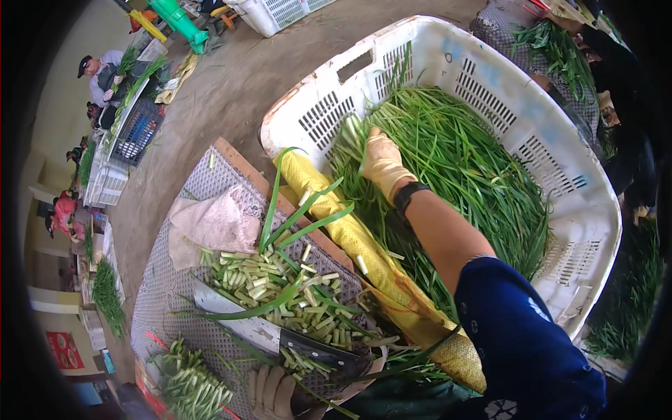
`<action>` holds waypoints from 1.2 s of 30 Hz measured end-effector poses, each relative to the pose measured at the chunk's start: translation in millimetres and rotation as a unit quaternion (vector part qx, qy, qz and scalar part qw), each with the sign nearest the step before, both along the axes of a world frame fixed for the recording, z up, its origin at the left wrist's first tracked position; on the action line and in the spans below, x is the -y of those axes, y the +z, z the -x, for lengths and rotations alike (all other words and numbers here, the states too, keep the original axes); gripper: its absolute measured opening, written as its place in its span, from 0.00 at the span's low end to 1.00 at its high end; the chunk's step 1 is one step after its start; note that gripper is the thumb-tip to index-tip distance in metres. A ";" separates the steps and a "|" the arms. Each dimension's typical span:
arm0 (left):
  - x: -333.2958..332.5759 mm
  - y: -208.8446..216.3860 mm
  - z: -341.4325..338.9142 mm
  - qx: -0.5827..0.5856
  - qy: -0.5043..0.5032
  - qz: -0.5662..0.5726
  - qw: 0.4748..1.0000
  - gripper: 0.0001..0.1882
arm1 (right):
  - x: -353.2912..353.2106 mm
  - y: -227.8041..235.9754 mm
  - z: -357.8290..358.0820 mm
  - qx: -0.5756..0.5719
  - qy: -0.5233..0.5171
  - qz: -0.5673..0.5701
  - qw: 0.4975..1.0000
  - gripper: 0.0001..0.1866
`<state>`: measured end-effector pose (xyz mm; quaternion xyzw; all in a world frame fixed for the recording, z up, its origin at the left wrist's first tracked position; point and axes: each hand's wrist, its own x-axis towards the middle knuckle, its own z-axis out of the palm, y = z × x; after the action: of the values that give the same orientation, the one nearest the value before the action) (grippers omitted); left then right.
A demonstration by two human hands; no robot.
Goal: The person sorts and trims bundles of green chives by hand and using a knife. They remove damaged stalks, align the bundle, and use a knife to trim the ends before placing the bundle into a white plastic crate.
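Note:
My right hand (pixel 383 164), in a pale glove, reaches into a large white plastic basket (pixel 581 175). Its fingers close around the pale stalk ends of a bunch of garlic chives (pixel 352 133), on top of the many chives (pixel 462 168) lying there. My left hand (pixel 273 392), also gloved, rests low on the patterned work surface (pixel 168 280), fingers stretched out and nothing seen in them. Near it lies a wide-bladed knife (pixel 241 323) with a dark handle. Cut stalk pieces (pixel 259 276) are heaped beside the blade. A bundle of stalks (pixel 189 378) sits to the left.
A yellow woven roll (pixel 336 220) lies between the work surface and the basket. A pinkish cloth (pixel 213 224) lies by the cuttings. Other people (pixel 105 80) handle greens at the far left; another person's hand and greens (pixel 560 56) show at upper right.

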<state>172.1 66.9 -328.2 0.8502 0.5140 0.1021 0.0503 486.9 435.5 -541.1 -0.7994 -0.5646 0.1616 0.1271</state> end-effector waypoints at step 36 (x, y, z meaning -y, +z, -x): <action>-99.8 -11.4 -191.9 0.493 0.020 0.557 0.668 0.71 | 270.8 218.7 -101.1 -0.742 0.271 0.089 0.606 0.62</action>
<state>364.0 166.6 -339.6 0.4794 0.3919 0.2023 0.7587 588.0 164.7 -322.4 -0.2228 -0.4506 0.7759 0.3812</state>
